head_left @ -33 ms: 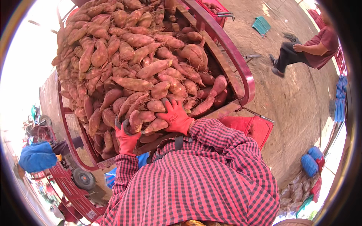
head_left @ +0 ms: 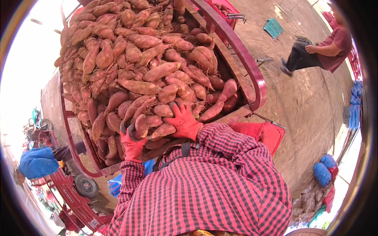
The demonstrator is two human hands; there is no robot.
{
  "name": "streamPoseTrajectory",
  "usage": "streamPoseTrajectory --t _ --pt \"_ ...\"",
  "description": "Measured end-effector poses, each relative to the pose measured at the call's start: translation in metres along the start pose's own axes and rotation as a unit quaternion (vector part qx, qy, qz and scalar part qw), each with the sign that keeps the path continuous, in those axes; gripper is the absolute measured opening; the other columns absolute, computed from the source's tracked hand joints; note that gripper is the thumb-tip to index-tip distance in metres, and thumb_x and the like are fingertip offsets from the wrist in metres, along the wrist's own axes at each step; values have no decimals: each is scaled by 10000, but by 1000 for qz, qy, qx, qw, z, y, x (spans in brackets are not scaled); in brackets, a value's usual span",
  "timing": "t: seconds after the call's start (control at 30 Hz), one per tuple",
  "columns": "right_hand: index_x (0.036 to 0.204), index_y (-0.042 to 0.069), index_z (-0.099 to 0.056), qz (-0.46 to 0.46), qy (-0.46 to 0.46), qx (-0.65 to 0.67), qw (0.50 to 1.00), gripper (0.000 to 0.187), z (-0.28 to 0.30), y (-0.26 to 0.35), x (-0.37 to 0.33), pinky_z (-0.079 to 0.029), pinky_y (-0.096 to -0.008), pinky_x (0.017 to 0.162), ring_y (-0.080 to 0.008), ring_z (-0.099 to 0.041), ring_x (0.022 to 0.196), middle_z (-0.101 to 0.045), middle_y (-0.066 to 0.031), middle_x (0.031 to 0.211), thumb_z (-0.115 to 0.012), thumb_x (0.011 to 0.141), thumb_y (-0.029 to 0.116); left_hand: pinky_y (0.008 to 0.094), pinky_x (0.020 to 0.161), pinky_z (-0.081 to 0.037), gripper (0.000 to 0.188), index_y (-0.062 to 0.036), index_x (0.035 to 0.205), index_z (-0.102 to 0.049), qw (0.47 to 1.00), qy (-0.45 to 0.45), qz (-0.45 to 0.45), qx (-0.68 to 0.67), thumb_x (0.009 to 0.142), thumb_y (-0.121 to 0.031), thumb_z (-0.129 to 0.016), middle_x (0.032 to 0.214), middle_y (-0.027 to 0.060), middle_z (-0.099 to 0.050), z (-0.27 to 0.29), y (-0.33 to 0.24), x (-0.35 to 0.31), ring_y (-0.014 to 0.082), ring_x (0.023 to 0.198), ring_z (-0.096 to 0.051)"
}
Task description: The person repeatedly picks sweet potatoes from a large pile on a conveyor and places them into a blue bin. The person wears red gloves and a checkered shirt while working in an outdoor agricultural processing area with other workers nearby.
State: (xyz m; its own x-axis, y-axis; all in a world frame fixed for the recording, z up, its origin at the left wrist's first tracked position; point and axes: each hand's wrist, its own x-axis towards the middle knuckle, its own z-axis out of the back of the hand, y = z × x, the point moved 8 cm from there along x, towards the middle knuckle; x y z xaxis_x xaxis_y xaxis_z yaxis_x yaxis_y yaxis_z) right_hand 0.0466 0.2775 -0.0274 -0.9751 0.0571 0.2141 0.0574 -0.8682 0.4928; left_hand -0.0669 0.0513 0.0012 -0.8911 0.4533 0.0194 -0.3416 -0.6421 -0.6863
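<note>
A large heap of reddish sweet potatoes (head_left: 138,59) fills the red metal cart bed in front of me. Both my hands wear red gloves with dark fingertips and rest at the heap's near edge. My left hand (head_left: 132,144) is curled against a small upright sweet potato (head_left: 141,126), its fingertips on that one's left side. Just to the right, my right hand (head_left: 183,121) closes over the end of a pale-tipped sweet potato (head_left: 162,132) that lies between my hands. Its fingers also touch a rounder sweet potato (head_left: 163,110) above. My right palm hides part of the grip.
The cart's curved red rail (head_left: 252,74) runs along the right side. A red bag (head_left: 264,133) hangs by the near right corner. On the right, a person (head_left: 323,51) walks across the dirt ground near a green crate (head_left: 273,28). Red vehicles with a wheel (head_left: 86,186) stand at left.
The walking person's legs have shifted a little. My hands and the sweet potatoes under them stay where they were.
</note>
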Motion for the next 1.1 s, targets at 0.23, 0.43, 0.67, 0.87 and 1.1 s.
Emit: streamPoseTrajectory --t 0.23,0.43,0.67,0.87,1.1 --pt "1284 282 -679 -105 -40 15 994 692 63 -14 -23 -333 -590 1082 -491 -395 1337 -437 -283 1442 -843 637 466 490 1137 -434 684 -97 1265 -653 1000 -18 5 -24 618 -94 -877 1457 206 -479 -14 21 -23 437 1354 -477" --pt "1349 146 -619 -246 -52 26 968 617 111 -85 -13 -352 -542 1132 -403 -416 1399 -472 -211 1475 -733 836 469 538 1158 -386 674 -37 1281 -636 996 -3 1 91 679 -213 -883 1487 281 -447 -15 17 -29 482 1388 -425" --pt "1437 70 -537 -352 11 11 936 629 49 -173 116 -453 -440 1103 -354 -580 1306 -593 -209 1423 -647 909 395 497 1103 -442 411 46 1173 -679 997 -35 -47 -59 833 -148 -805 1475 290 -483 37 -40 -14 441 1380 -480" --pt "1199 29 -725 -312 131 47 940 574 36 -220 140 -522 -430 1012 -345 -686 1160 -729 -218 1196 -728 815 456 373 1068 -475 294 5 1153 -687 984 -55 -115 -124 867 -1 -754 1413 164 -547 39 -70 4 292 1297 -569" --pt "1070 88 -770 -217 150 259 929 366 64 -179 112 -555 -355 835 -205 -705 877 -751 -99 890 -776 723 204 421 972 -524 250 -22 1128 -693 985 13 -92 -145 882 -42 -729 1303 192 -609 18 -86 13 348 1152 -638"
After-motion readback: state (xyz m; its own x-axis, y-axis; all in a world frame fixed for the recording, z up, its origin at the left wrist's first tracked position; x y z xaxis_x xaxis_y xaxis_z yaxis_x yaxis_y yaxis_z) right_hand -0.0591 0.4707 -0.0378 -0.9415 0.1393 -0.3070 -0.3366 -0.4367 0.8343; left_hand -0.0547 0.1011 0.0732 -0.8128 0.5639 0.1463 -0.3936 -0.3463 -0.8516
